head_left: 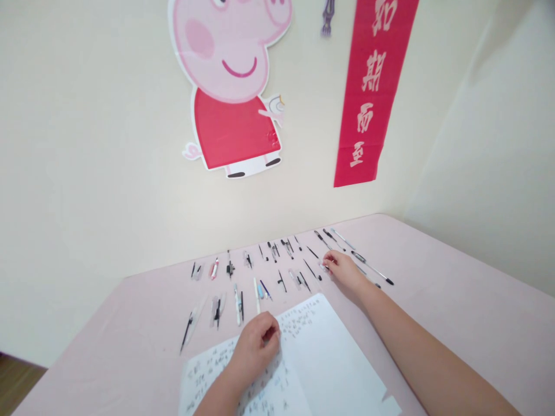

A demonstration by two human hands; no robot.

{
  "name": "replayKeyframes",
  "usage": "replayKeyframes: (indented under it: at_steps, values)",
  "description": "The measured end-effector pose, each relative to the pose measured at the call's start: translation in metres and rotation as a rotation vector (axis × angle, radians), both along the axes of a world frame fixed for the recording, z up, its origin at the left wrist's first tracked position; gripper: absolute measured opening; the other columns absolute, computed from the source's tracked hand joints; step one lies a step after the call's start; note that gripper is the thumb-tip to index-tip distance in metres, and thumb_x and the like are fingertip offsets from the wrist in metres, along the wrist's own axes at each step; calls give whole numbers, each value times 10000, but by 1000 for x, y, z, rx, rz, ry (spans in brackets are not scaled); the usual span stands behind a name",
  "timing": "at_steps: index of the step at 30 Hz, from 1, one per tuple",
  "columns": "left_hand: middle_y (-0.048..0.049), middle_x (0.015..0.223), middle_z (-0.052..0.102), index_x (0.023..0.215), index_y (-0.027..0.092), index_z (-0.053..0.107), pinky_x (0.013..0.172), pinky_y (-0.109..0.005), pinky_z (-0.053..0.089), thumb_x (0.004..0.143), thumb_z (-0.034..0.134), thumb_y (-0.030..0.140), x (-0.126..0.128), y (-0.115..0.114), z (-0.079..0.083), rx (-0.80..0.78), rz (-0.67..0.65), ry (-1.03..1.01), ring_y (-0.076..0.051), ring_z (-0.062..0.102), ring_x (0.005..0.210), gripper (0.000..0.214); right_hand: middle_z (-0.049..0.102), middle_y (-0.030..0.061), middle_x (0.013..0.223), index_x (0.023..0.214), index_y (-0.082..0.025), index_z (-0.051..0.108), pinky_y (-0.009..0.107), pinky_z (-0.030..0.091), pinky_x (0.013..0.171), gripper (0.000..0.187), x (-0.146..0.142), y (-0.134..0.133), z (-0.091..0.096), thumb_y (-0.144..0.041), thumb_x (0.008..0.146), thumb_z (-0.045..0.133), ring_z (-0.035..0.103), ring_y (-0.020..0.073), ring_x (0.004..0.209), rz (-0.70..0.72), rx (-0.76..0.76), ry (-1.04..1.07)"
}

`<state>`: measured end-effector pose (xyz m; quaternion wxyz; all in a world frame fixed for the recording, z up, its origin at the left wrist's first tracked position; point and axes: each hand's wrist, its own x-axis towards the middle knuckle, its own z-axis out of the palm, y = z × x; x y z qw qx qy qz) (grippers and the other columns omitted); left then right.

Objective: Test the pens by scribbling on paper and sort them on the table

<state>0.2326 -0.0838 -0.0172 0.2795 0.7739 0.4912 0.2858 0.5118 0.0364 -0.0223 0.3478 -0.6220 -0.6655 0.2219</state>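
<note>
My left hand point(256, 345) rests on the open notebook point(336, 352), fingers curled in toward the thumb, and nothing shows between them. Handwriting covers the left page and the top of the right one. Farther off, my right hand point(342, 270) reaches over the table among taken-apart pens, its thumb and fingertips pinched together. A small clear pen part point(323, 266) shows at those fingertips, partly hidden by them. Close by lie a black refill point(310, 268) and a clear pen barrel point(295, 278). A long clear pen with a black cap point(377, 270) lies beyond my right wrist.
Several pens and their parts lie in two rough rows on the pink tabletop point(455, 312), including a red-and-white pen point(214, 268) and a white pen barrel point(256, 294). Behind stands a wall with a pig cutout point(236, 130) and a red banner point(368, 115).
</note>
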Motion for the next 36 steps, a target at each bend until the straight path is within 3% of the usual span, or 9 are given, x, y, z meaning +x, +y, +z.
replayKeyframes:
  at_steps: [3,6,13,18,24,26,29,33,36]
  values:
    - [0,670,513,674,180,518,597,-251,353,683,418,95,-1,0,-3,-8,-8,4,-142,481,637,131,670,50,821,933,-164,609,230,418,642,300,1,-3,6,-163,820,332,597,153,722,-17,37,-134]
    - [-4,678,518,679,178,518,603,-254,359,696,425,106,-1,0,-4,-18,-10,2,-144,483,643,119,679,91,877,846,-152,636,251,407,706,296,0,-7,14,-132,805,343,606,182,820,-52,-7,-362]
    - [-8,690,519,694,182,511,614,-256,370,740,432,132,-1,-3,2,-12,-8,-26,-150,487,664,104,679,156,903,790,-139,658,290,408,638,253,-11,-19,22,-311,795,473,628,255,824,-121,-107,-692]
    - [-6,718,521,734,187,496,639,-260,379,793,397,148,-3,-5,2,30,5,-34,-146,491,676,122,676,172,912,843,-132,668,294,407,636,229,-13,-22,21,-251,782,481,636,259,825,-78,-159,-741]
    - [-24,752,563,784,186,518,665,-270,412,858,386,211,-5,-4,-1,38,31,-54,-156,525,708,154,679,120,803,712,-159,650,266,340,576,199,-19,-23,33,-255,773,487,608,217,743,-103,-110,-605]
    - [-36,769,583,810,187,541,672,-281,431,870,394,236,-5,-4,1,61,62,-46,-164,540,718,166,669,84,751,694,-172,640,251,319,560,173,-29,-28,41,-254,765,504,584,183,692,-40,-88,-513]
    - [-79,907,609,905,190,588,748,-315,464,876,419,256,-6,-5,4,179,107,-7,-192,569,843,184,657,52,739,693,-180,637,237,320,581,134,-52,-42,50,-231,746,525,557,158,678,171,-31,-438]
    - [-104,1213,550,1144,245,578,947,-413,414,853,472,197,-7,-5,4,412,183,94,-249,482,1142,314,654,46,778,746,-180,648,229,334,604,115,-83,-70,55,-231,748,545,558,148,689,471,58,-422]
    - [-83,1277,537,1208,272,547,992,-465,379,833,498,150,-8,-4,1,535,159,198,-265,436,1207,397,654,60,804,796,-171,652,239,353,625,143,-98,-85,55,-254,771,539,575,161,709,579,94,-480]
